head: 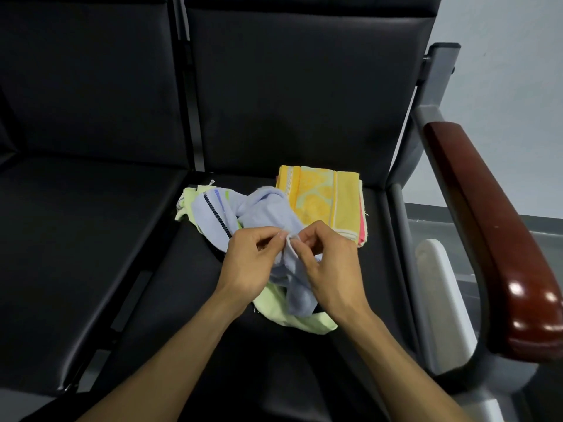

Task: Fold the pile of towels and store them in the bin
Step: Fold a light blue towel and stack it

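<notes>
A crumpled light blue towel (262, 214) with a dark corded stripe lies on the black seat. My left hand (253, 260) and my right hand (326, 260) both pinch its near edge, fingertips almost touching. Under it a pale green towel (274, 309) pokes out at the front and at the far left. Behind to the right sits a folded stack with a yellow patterned towel (323, 202) on top and a pink edge showing at its right side. A white bin (441, 287) shows partly beside the seat, under the armrest.
The black padded seat (152, 269) joins another seat on the left, with a gap between them. A glossy red-brown wooden armrest (493, 233) on a grey metal frame (405, 239) stands at the right. The dark backrest rises behind.
</notes>
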A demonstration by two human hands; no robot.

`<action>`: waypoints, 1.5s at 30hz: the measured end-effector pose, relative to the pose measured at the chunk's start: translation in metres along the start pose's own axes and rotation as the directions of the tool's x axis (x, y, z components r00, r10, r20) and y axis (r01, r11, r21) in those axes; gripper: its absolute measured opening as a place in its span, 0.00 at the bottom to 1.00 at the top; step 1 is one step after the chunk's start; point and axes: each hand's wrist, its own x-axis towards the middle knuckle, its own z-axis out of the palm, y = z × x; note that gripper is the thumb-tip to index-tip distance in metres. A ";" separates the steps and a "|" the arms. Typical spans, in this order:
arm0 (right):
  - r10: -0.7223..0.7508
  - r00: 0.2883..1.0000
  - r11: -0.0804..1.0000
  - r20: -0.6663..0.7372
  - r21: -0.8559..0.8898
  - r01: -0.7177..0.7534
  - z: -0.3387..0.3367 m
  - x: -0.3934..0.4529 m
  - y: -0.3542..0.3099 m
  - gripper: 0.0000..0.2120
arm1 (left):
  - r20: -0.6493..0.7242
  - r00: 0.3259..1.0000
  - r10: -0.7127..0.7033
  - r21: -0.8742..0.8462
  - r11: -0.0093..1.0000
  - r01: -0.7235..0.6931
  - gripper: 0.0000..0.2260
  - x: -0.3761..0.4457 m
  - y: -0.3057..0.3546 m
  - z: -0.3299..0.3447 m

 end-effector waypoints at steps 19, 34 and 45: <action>-0.057 0.982 0.968 0.179 -0.230 0.098 -0.013 0.006 0.014 0.28 | -0.104 0.995 -0.007 0.131 0.991 0.021 0.10 0.000 -0.010 -0.029; -0.063 0.944 0.946 0.323 -0.283 0.159 -0.030 0.011 0.022 0.19 | -0.264 0.954 -0.144 0.069 0.983 0.168 0.13 0.003 -0.025 -0.066; -0.042 0.948 0.807 0.316 -0.548 0.219 -0.050 0.011 0.046 0.15 | -0.344 0.925 -0.162 0.037 0.982 0.185 0.13 0.008 -0.045 -0.089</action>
